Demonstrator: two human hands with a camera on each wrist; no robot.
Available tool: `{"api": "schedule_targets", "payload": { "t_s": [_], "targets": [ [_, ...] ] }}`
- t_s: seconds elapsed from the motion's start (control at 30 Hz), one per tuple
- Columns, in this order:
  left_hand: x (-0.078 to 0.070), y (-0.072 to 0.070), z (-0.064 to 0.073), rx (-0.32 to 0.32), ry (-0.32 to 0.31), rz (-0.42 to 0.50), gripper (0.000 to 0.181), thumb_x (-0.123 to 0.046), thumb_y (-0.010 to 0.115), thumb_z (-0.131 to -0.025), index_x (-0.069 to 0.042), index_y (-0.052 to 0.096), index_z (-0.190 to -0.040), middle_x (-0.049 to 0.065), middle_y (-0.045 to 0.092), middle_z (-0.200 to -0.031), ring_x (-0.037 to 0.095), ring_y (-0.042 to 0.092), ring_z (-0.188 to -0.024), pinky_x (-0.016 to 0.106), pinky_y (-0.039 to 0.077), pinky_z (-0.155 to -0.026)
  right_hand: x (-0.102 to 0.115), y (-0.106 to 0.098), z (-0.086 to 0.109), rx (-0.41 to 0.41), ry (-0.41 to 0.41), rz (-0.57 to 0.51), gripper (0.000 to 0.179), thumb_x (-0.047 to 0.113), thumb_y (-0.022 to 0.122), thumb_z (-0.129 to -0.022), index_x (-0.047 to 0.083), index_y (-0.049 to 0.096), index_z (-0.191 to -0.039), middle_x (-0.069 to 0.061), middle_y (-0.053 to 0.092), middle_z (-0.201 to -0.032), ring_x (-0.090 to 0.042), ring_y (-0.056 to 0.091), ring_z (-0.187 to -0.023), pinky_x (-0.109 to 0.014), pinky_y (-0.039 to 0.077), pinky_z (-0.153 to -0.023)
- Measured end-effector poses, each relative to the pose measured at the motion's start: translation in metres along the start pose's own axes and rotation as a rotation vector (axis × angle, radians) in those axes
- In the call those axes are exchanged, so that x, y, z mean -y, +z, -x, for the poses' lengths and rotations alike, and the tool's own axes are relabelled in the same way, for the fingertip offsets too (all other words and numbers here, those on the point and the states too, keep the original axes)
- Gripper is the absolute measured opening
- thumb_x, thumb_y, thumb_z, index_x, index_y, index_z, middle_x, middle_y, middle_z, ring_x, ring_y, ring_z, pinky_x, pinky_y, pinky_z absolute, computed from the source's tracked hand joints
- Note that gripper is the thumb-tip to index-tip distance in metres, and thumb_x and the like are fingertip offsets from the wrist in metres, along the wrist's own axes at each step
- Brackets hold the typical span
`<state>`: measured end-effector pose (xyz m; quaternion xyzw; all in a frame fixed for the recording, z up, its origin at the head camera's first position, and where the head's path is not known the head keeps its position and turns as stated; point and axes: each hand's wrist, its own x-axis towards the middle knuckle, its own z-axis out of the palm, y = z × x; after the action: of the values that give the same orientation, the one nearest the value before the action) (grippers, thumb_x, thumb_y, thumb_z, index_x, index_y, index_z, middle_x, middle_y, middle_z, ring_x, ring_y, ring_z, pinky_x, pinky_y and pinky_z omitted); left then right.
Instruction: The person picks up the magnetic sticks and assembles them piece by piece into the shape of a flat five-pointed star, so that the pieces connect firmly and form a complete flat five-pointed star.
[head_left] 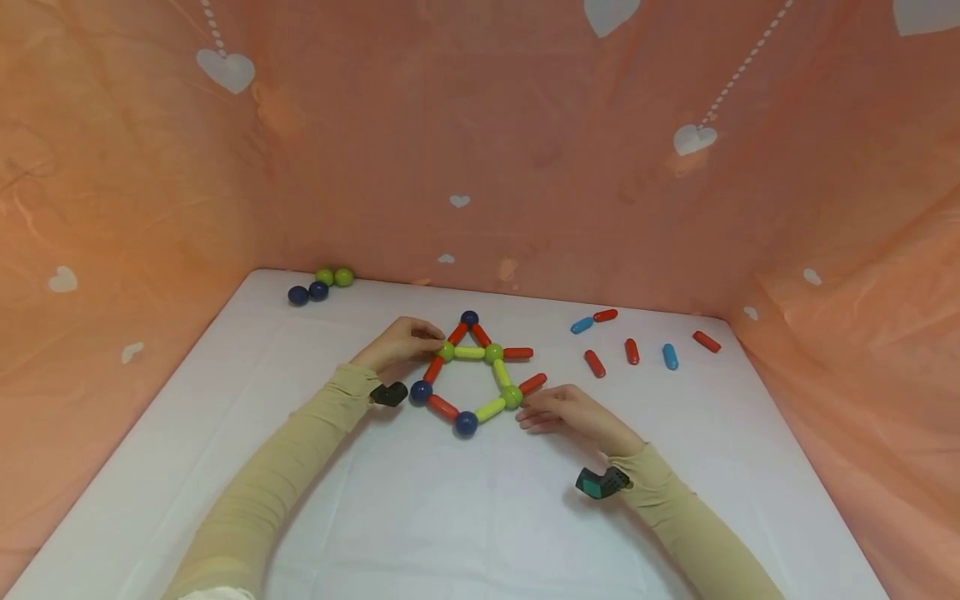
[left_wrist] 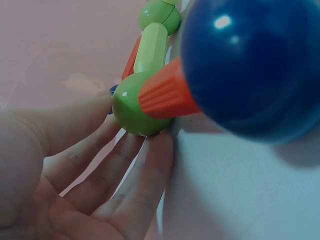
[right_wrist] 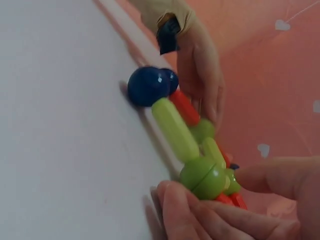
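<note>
On the white table lies a ring of toy building rods and balls, with a blue ball (head_left: 469,318) joined by two red rods at its far end. My left hand (head_left: 402,342) pinches the upper-left green ball (left_wrist: 131,107) between thumb and fingertips. A large blue ball (left_wrist: 250,65) fills the near side of the left wrist view. At the ring's right side, my right hand (head_left: 570,414) holds the green corner ball (right_wrist: 202,177) between thumb and fingers. A red rod (head_left: 533,383) sticks out from that ball; another red rod (head_left: 518,353) juts right from the ball behind it.
Loose red rods (head_left: 595,363) and blue rods (head_left: 671,357) lie spread at the table's right rear. Two green balls (head_left: 344,277) and two dark blue balls (head_left: 298,296) sit at the far left edge. A pink-orange cloth (head_left: 480,167) with hearts walls the table behind and at both sides.
</note>
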<state>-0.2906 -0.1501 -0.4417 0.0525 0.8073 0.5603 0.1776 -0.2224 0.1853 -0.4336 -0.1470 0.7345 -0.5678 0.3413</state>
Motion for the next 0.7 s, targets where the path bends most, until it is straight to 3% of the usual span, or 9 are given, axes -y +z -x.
{"api": "schedule_targets", "payload": {
  "t_s": [0.3,0.5,0.7],
  "targets": [
    [0.001,-0.002,0.003,0.018,-0.023,0.049,0.032,-0.009,0.058,-0.102,0.008,0.061,-0.129,0.024,0.065,-0.126,0.013,0.067,-0.093,0.026,0.06,-0.086,0.007,0.006,0.0,-0.038,0.063,-0.257,0.042,0.012,0.046,-0.107,-0.014,0.049,-0.139,-0.024,0.065,-0.132,-0.023,0.07,-0.116,-0.037,0.054,-0.103],
    [0.005,-0.006,0.016,0.017,-0.016,0.043,0.03,-0.008,0.061,-0.1,0.007,0.064,-0.126,0.022,0.066,-0.123,0.014,0.067,-0.091,0.027,0.061,-0.087,0.014,0.004,-0.004,-0.095,0.099,-0.24,0.042,0.017,0.05,-0.107,-0.01,0.053,-0.139,-0.021,0.062,-0.136,-0.021,0.068,-0.117,-0.035,0.053,-0.105],
    [0.01,-0.005,0.036,0.019,0.006,0.054,0.031,-0.011,0.062,-0.1,0.008,0.064,-0.124,0.021,0.068,-0.12,0.015,0.066,-0.094,0.029,0.06,-0.092,0.019,-0.007,-0.01,-0.11,0.079,-0.201,0.047,0.02,0.047,-0.108,-0.008,0.047,-0.145,-0.023,0.054,-0.146,-0.024,0.063,-0.125,-0.039,0.048,-0.111]
  ]
}}
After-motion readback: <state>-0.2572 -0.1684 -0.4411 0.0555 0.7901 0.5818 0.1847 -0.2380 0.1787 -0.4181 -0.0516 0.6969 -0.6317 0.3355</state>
